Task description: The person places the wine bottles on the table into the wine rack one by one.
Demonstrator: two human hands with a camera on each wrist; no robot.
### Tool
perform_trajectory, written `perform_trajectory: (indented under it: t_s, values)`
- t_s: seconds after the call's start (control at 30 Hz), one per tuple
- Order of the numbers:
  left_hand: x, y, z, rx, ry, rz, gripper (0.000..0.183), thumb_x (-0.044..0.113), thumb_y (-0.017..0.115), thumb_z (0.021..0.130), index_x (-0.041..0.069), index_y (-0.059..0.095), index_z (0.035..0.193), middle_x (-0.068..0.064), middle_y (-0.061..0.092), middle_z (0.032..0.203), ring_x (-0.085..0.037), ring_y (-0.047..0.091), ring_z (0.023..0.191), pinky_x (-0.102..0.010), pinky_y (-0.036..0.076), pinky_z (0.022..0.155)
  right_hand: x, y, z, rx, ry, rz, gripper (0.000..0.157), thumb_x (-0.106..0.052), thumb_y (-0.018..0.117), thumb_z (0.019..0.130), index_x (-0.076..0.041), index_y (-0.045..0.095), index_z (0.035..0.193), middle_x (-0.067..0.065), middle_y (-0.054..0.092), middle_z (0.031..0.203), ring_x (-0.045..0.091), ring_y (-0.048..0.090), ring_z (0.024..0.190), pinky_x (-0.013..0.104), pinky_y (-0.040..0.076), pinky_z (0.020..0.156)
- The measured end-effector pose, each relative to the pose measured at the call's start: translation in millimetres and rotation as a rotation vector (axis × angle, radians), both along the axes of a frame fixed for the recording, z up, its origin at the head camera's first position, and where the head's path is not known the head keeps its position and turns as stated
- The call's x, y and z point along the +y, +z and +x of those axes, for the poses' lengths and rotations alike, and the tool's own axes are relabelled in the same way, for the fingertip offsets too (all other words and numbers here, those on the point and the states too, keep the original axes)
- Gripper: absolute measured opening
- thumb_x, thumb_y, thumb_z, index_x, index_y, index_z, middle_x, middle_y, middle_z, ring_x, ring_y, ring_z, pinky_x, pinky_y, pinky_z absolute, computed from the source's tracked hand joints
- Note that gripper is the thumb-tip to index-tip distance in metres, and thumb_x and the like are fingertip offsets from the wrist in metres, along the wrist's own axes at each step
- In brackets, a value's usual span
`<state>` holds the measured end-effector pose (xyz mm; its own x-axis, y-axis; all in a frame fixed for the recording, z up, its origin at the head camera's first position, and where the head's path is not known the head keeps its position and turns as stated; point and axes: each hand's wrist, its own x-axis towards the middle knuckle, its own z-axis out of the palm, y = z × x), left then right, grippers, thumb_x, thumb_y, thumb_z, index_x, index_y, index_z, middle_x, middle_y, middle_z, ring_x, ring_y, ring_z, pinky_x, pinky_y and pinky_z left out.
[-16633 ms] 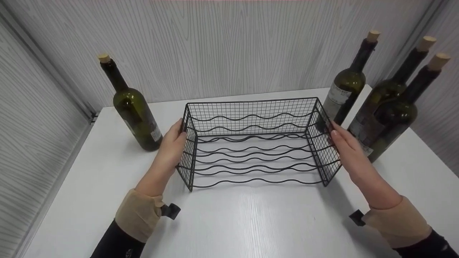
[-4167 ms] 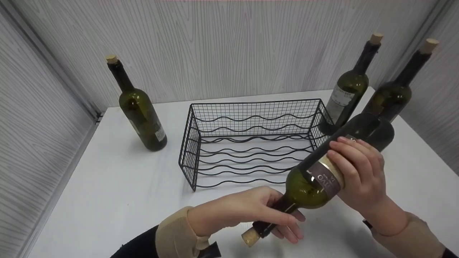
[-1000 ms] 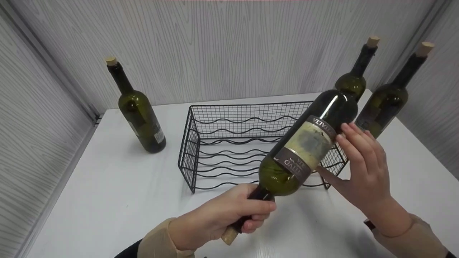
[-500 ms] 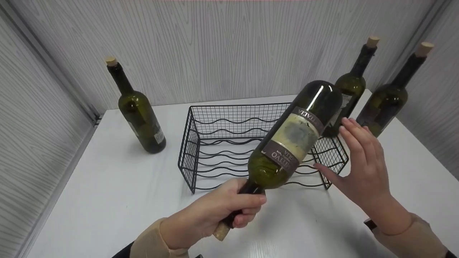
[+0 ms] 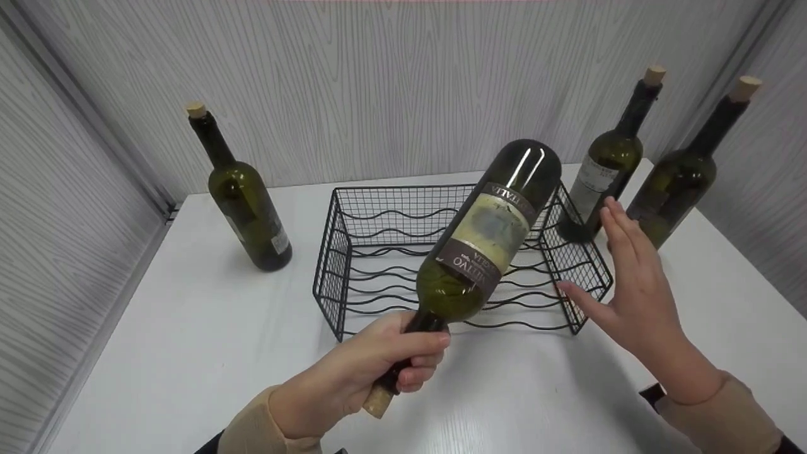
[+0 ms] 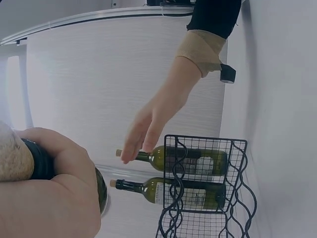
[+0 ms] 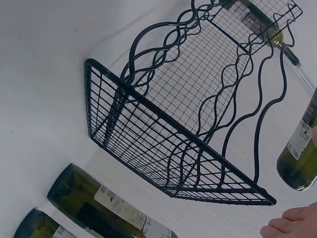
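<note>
Currently held bottle (image 5: 488, 230): carried slanted above the rack (image 5: 403, 188), cork (image 5: 378, 401) toward the wearer, base pointed away & to the right; gap to the wires can't be told.
L hand (image 5: 369, 356): wrapped round the neck; full wt. is prob. borne there, so wrist should be kept stiff & grip tight.
R hand (image 5: 643, 296): wide, thumb spread from fingers, nothing held; beside rack's right end, near the standing bottles.
Extra support: base end should ideally be cupped by R hand, since the body is prob. heavy vs. neck & could swing.
Wavy wires (image 5: 517, 323): if bottle is lowered, its length should be lined up w/ a dip first, so rolling is avoided.
Rack ends: mesh should be cleared by the glass; rack looks light & could be shifted by a knock.
Right bottles (image 5: 674, 189): 2, upright; could be tipped if R hand is swung outward.
Left bottle (image 5: 249, 214): upright, apart from rack; prob. out of harm's way.
Cork end: shouldn't be pulled on, as cork could be loosened.
</note>
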<state>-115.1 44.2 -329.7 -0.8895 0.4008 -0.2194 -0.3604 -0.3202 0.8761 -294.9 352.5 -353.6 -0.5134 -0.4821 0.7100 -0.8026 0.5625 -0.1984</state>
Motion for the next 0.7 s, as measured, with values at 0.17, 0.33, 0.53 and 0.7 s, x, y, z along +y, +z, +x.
perform_trajectory:
  t_s: [0.17, 0.33, 0.53, 0.7]
  values:
    - [-5, 0.1, 0.5, -0.021, 0.030, 0.020, 0.011, 0.013, 0.061, 0.101, 0.008, 0.052, 0.099, 0.010, 0.046, 0.063, 0.001, 0.042, 0.051, -0.011, 0.036, 0.049, 4, -3.8, -6.7, -0.113, -0.008, -0.001, 0.092, -0.045, 0.075, 0.097, -0.004, 0.030, 0.166, 0.015, 0.030, 0.174, 0.041, 0.032, 0.159, 0.061, 0.026, 0.132]
    - [-7, -1.3, 0.5, -0.015, 0.052, 0.047, 0.013, 0.013, 0.059, 0.103, 0.009, 0.048, 0.098, 0.011, 0.045, 0.063, 0.002, 0.043, 0.051, -0.010, 0.035, 0.049, 7, -9.5, -11.9, -0.259, -0.035, 0.013, 0.095, -0.022, 0.080, 0.093, -0.008, 0.025, 0.169, 0.013, 0.025, 0.177, 0.043, 0.026, 0.161, 0.069, 0.025, 0.129]
    - [-7, -4.1, 0.0, -0.033, 0.123, 0.099, 0.010, 0.011, 0.056, 0.104, 0.010, 0.047, 0.099, 0.011, 0.044, 0.066, 0.003, 0.043, 0.051, -0.009, 0.035, 0.049, 9, -15.1, -14.6, -0.343, -0.051, 0.039, 0.089, -0.027, 0.075, 0.099, -0.012, 0.022, 0.170, 0.012, 0.022, 0.178, 0.046, 0.024, 0.161, 0.073, 0.022, 0.127]
    - [-9, -5.7, -0.1, -0.080, 0.199, 0.156, 0.011, 0.010, 0.055, 0.105, 0.010, 0.044, 0.106, 0.011, 0.044, 0.068, 0.003, 0.042, 0.052, -0.008, 0.036, 0.050, 9, -15.1, -14.1, -0.370, -0.048, 0.039, 0.089, -0.028, 0.074, 0.100, -0.014, 0.022, 0.170, 0.012, 0.021, 0.178, 0.046, 0.023, 0.161, 0.075, 0.022, 0.126]
